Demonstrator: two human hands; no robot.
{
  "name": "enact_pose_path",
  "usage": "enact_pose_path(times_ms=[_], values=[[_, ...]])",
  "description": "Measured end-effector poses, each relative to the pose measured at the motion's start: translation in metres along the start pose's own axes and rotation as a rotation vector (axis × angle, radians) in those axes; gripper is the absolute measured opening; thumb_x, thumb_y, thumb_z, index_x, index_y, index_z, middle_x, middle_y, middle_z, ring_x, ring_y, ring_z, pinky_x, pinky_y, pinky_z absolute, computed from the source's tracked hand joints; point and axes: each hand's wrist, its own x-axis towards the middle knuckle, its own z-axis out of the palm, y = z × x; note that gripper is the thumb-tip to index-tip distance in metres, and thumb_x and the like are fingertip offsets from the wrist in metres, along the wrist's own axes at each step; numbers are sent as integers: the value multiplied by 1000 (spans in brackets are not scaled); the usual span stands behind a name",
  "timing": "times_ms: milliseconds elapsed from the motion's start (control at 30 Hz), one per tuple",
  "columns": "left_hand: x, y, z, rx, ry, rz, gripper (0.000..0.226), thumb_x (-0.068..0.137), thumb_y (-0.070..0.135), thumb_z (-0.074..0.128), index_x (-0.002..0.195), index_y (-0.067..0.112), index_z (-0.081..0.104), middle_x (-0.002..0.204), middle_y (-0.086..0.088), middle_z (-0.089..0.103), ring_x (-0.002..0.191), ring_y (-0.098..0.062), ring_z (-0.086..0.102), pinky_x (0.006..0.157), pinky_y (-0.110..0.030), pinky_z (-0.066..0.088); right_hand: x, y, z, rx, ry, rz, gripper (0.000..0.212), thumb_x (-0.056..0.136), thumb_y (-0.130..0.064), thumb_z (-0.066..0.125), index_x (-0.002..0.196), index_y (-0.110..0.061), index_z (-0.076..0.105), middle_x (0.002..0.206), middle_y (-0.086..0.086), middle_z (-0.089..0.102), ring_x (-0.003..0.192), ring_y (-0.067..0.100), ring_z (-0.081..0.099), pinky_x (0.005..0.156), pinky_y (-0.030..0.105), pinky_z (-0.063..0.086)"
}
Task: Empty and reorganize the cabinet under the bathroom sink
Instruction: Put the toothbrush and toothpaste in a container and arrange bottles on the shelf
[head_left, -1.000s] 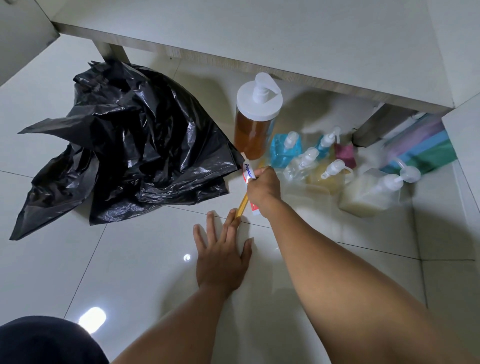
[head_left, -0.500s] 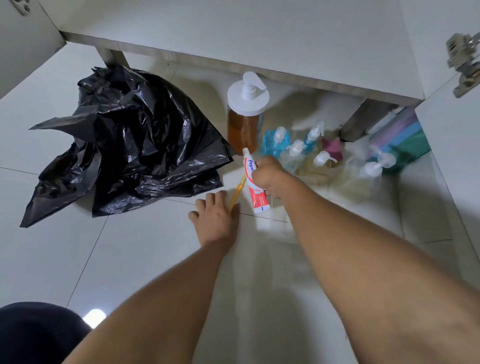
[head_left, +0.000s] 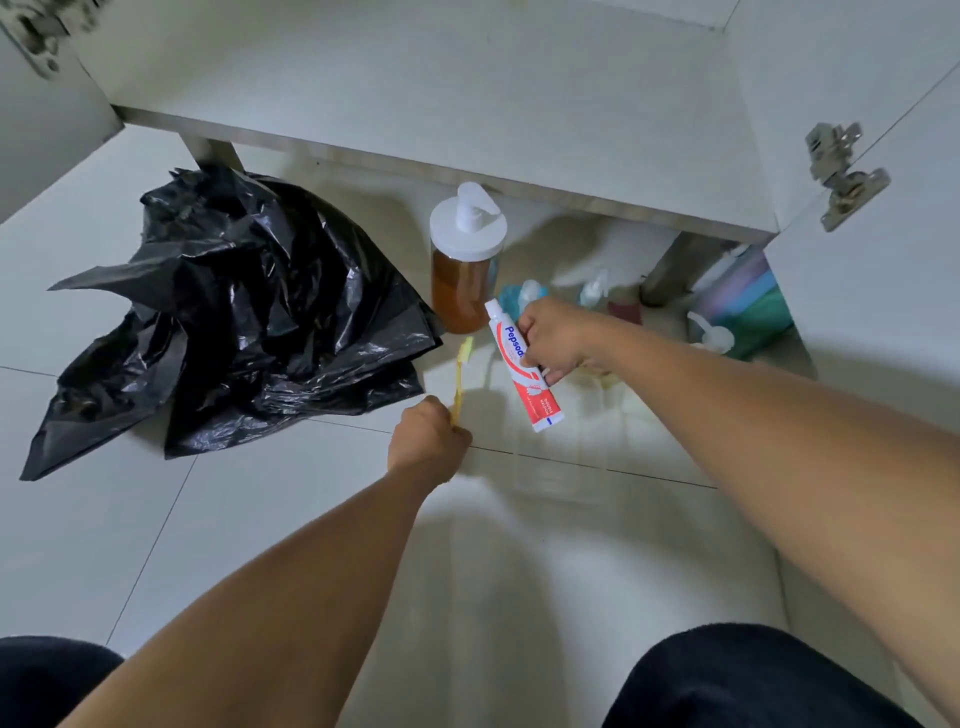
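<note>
Both grips full: left hand holds toothbrush bristles-up, right hand toothpaste cap-up.

In our left hand the toothbrush is translucent yellow plastic; in our right hand the toothpaste tube is smooth and glossy. Left of both, we see a bin bag of shiny crinkled plastic; beyond, a matt cabinet board and metal hinge.

The toothpaste tube bears blue lettering reading "Pepsod", the rest hidden by the right hand.
</note>
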Motion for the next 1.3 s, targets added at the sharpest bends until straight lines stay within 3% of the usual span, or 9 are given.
enact_pose_path(times_ms=[100,200,300,467,600,767,900,1033,1300], values=[[-14,8,3,-291,7,68,17,82,14,68,97,17,60,85,2,64,71,-16,61,49,-23,45,-11,23,1,175,68,-4,21,91,6,59,83,-13,57,98,11,68,95,29,70,78,42,61],[-18,26,5,-451,10,210,39,86,12,70,116,32,54,88,6,68,71,-14,68,55,-27,56,-14,52,8,278,160,7,19,88,6,63,88,-12,58,90,8,67,92,29,69,77,46,61],[-13,54,5,-486,14,312,31,88,14,70,109,32,57,88,8,67,72,-14,68,58,-28,58,-13,77,19,245,263,28,16,84,4,66,97,-4,63,90,15,70,90,33,70,80,52,59],[-12,77,19,-299,-133,322,13,86,17,67,98,23,65,85,2,68,74,-20,69,70,-33,59,-11,99,32,339,304,89,28,85,13,57,84,-15,59,96,17,72,95,32,70,87,50,57],[-12,72,36,160,-117,244,21,89,32,60,109,30,67,101,5,69,95,-21,64,89,-36,46,-9,112,39,286,331,115,19,83,2,69,85,-15,63,94,10,72,94,26,69,88,43,57],[-12,71,40,344,-147,226,35,90,28,67,123,21,58,114,-1,62,96,-22,64,77,-31,50,-1,125,52,230,316,140,26,82,0,69,72,-23,62,92,8,74,90,25,70,85,45,58],[-17,79,36,521,-132,280,34,91,23,67,120,13,53,101,-2,56,83,-20,56,69,-28,46,3,130,57,207,294,122,28,83,1,67,71,-24,62,93,11,74,89,28,70,85,48,58],[-19,82,35,576,-115,307,29,89,15,64,116,12,53,94,-2,50,81,-20,54,69,-28,46,3,126,57,184,299,117,13,84,-3,67,88,-15,70,98,9,74,90,26,70,85,46,58],[-17,74,42,401,-103,284,39,88,35,69,119,14,57,109,-4,64,93,-24,65,76,-31,56,1,125,62,45,329,58,23,88,-10,62,107,-12,75,104,8,74,91,26,69,85,41,58]])
